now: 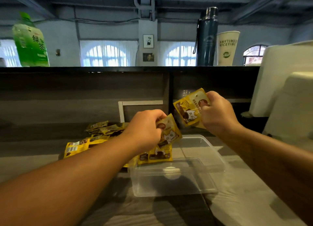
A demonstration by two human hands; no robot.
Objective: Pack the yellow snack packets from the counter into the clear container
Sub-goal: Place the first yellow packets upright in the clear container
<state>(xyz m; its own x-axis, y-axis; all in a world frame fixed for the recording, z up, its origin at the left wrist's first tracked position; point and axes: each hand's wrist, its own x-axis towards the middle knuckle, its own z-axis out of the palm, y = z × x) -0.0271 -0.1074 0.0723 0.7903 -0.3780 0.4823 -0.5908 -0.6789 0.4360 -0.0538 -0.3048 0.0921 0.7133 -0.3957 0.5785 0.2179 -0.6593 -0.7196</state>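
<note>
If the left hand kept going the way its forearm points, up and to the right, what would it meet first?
Probably the packet held up by the right hand, just beyond the left hand and its own packet. Depth between them is unclear.

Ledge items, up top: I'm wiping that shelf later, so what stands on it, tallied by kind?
Green tea bottle: 1
Dark flask: 1
Paper cup: 1
Total: 3, as far as this view shows; the white object at the right edge is not counted.
</note>
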